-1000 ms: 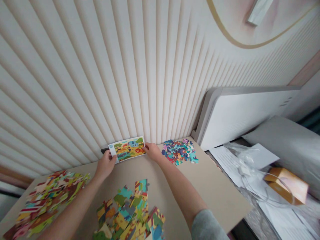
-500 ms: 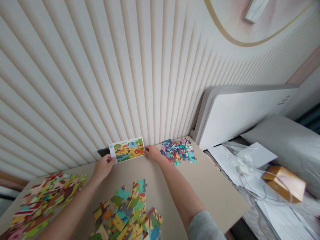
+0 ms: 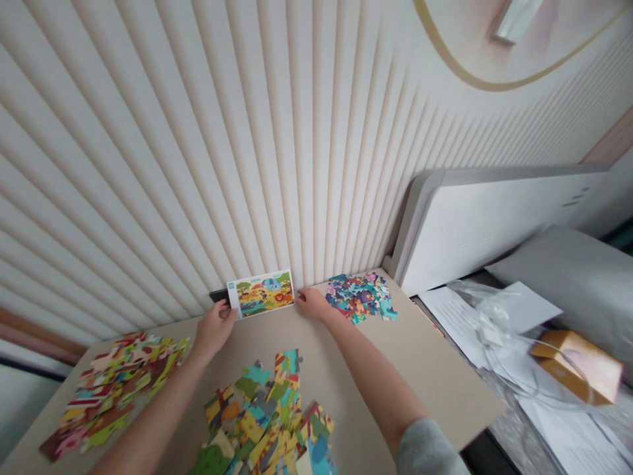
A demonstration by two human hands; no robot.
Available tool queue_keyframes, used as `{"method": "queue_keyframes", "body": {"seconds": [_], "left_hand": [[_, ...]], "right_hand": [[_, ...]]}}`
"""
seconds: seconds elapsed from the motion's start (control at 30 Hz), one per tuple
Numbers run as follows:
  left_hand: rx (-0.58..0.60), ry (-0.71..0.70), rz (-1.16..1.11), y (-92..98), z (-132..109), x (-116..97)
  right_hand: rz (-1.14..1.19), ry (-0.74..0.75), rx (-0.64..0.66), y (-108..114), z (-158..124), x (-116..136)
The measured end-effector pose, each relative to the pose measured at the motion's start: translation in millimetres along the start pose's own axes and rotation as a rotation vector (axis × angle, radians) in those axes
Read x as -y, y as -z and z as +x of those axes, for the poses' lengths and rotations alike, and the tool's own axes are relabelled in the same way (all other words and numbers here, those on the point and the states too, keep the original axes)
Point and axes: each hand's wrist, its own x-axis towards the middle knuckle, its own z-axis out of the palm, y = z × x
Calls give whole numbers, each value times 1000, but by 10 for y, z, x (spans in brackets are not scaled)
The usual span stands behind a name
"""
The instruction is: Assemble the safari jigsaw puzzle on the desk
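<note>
A picture card with a white border and a colourful animal scene stands on its long edge, leaning against the ribbed wall. My left hand is closed on its lower left corner, thumb in front. My right hand has its fingers pinched together at the card's right edge. Nearer to me, between my forearms, lies a loose heap of yellow and green jigsaw pieces. A small dark object shows behind the card's left end; most of it is hidden.
On the tabletop, a heap of red and green jigsaw pieces lies left, and purple and teal pieces lie right. Beyond the right edge are a white headboard, papers, a clear plastic bag and an orange box.
The whole view has shifted slightly, so everything appears a little further right. Both hands stay at the card, which still leans on the wall.
</note>
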Motion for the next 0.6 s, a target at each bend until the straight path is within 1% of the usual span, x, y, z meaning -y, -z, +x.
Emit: {"method": "queue_keyframes", "body": {"seconds": [0.03,0.07,0.1,0.2,0.27,0.3,0.37,0.4,0.47,0.53,0.6], "left_hand": [[-29,-18,4,52,-98,-31],[-66,-84,12,112,-225,-60],[-77,-169,4,180,-381,-85],[48,-392,-25,411,-971,-103],[129,-462,-6,570,-1387,-64],[182,-497,21,645,-1577,-34],[261,-557,82,774,-1892,34],[302,-586,108,823,-2014,67],[369,-640,144,881,-2185,122],[402,-682,157,889,-2275,164],[394,-699,156,870,-2307,197]], "right_hand": [[17,8,-16,19,-131,-9],[35,14,-32,32,-294,-21],[49,20,-47,39,-487,-36],[95,56,-73,41,-1181,-71],[209,129,-62,48,-1655,-46],[235,138,-36,52,-1869,-11],[226,154,84,43,-2218,102],[190,172,143,20,-2345,172],[84,209,200,-84,-2506,316],[-24,213,171,-258,-2563,441],[-100,185,82,-457,-2553,533]]}}
